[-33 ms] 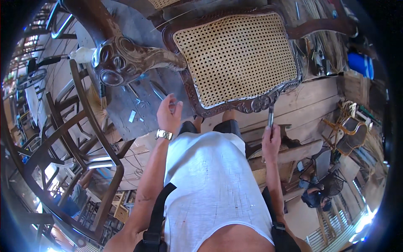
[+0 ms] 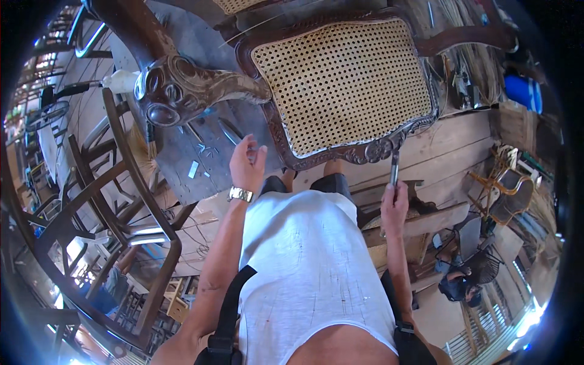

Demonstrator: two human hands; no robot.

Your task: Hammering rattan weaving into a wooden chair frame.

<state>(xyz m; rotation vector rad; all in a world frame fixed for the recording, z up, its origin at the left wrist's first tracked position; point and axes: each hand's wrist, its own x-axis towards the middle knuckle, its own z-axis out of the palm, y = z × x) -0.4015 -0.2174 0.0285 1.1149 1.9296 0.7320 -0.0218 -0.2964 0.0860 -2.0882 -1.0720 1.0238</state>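
A carved dark-wood chair frame (image 2: 277, 131) with a woven cane panel (image 2: 344, 85) lies across the workbench (image 2: 182, 173). At its front right edge, my right hand (image 2: 394, 210) grips a slim tool (image 2: 395, 169) with a greyish shaft. The tool points up at the carved rim; whether its tip touches the wood I cannot tell. My left hand (image 2: 246, 167) hovers by the bench's front edge, left of the frame, fingers loosely curled and thumb apart, with nothing seen in it. Just beyond its fingertips lies a dark, pointed tool (image 2: 229, 130).
A scrolled chair leg (image 2: 167, 91) juts out over the bench at left. Small scraps and a white piece (image 2: 193, 169) lie below it. Bare wooden chair frames (image 2: 121, 164) stack at far left. Cane strands (image 2: 462, 30) lie at upper right; a person (image 2: 459, 285) sits at lower right.
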